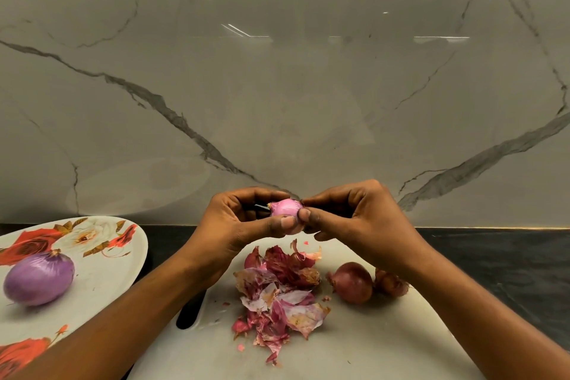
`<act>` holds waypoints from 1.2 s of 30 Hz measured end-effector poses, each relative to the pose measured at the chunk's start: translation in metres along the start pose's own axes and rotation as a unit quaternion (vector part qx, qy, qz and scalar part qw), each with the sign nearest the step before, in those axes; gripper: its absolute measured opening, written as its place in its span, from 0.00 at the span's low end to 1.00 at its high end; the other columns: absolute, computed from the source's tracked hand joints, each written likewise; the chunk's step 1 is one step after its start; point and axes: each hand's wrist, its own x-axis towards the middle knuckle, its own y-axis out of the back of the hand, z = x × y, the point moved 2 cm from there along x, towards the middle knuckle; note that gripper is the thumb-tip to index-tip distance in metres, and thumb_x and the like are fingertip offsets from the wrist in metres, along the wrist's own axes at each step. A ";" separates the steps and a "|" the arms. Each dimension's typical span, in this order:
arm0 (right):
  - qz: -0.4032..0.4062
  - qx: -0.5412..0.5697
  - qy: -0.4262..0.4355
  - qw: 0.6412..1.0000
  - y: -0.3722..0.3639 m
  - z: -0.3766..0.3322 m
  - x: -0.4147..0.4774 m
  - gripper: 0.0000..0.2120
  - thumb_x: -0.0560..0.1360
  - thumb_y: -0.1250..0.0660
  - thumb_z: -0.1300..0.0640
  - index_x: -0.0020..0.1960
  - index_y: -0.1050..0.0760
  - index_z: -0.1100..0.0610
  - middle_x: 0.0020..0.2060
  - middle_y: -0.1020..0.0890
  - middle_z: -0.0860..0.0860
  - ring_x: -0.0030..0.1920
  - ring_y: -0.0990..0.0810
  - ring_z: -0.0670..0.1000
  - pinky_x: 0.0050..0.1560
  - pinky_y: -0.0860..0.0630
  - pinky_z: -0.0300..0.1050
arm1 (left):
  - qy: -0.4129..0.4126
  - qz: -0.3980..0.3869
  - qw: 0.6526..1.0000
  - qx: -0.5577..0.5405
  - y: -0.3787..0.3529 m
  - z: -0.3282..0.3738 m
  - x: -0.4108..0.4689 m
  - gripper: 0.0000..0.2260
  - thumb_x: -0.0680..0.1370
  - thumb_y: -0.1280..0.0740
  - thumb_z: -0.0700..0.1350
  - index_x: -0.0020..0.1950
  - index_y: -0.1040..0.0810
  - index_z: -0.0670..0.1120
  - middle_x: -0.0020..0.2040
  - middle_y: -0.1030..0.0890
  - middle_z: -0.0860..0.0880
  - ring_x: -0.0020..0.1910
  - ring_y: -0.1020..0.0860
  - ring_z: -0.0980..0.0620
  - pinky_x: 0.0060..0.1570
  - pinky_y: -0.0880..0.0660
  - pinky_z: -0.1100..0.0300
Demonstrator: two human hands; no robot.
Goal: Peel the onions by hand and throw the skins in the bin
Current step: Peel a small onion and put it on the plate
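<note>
Nearest: one white cutting board (pixel 370 348) on a dark countertop (pixel 509 256), with a slot handle (pixel 189 311) at its left edge, partly covered by the left forearm.

On the board, centre: one loose pile of onion skins (pixel 277 296), red and papery, with a few stray flecks around it.

Just right of the pile: one unpeeled onion (pixel 353 282), dark red, resting on the board. Just beyond it to the right is a second unpeeled onion (pixel 390 284), smaller and partly hidden by the right forearm.

Left of the board: one floral plate (pixel 101 287), carrying one peeled onion (pixel 38 279), purple and glossy, on its left part.

Above the far edge of the board, both hands hold one small onion (pixel 285 208) in the air, clear of the pile. The left hand (pixel 243 222) has its thumb pressed on the onion's near face and its fingers curled over the far side. The right hand (pixel 354 219) pinches the onion's right end between thumb and forefinger, its remaining fingers curled. The onion sits between the two thumbs, pink surface showing, root end to the left.

Onions counted: four. Plates: one. Boards: one.

Farthest: a marble wall (pixel 277 86), grey-veined.
</note>
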 end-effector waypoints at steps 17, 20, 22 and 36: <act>0.012 -0.040 0.021 0.999 -0.003 -0.003 -0.003 0.13 0.74 0.23 0.52 0.58 0.14 0.52 0.44 0.11 0.47 0.43 0.12 0.47 0.45 0.13 0.46 | -0.007 0.001 1.000 0.010 0.000 -0.002 0.000 0.21 0.68 0.22 0.42 0.60 0.16 0.43 0.54 0.12 0.44 0.54 0.13 0.42 0.53 0.15 0.52; 0.011 -0.008 0.006 1.000 -0.002 -0.002 -0.001 0.09 0.76 0.24 0.56 0.56 0.13 0.53 0.43 0.11 0.48 0.44 0.11 0.47 0.44 0.14 0.43 | -0.003 0.000 1.000 0.005 0.000 -0.002 0.000 0.21 0.68 0.22 0.43 0.60 0.16 0.42 0.54 0.12 0.43 0.54 0.13 0.41 0.52 0.15 0.52; 0.016 0.010 0.001 1.000 0.001 -0.002 0.000 0.06 0.77 0.25 0.58 0.54 0.13 0.53 0.42 0.11 0.48 0.43 0.11 0.48 0.44 0.14 0.44 | 0.002 0.002 1.000 0.004 0.000 -0.002 0.000 0.22 0.67 0.21 0.46 0.60 0.16 0.43 0.54 0.13 0.44 0.54 0.14 0.41 0.50 0.15 0.53; 0.024 -0.015 -0.007 1.000 -0.002 -0.002 0.000 0.07 0.75 0.23 0.55 0.53 0.13 0.52 0.42 0.11 0.47 0.42 0.12 0.48 0.45 0.13 0.46 | 0.008 0.001 0.999 -0.053 0.001 0.000 0.000 0.22 0.68 0.23 0.41 0.62 0.17 0.42 0.57 0.13 0.43 0.58 0.15 0.41 0.53 0.16 0.55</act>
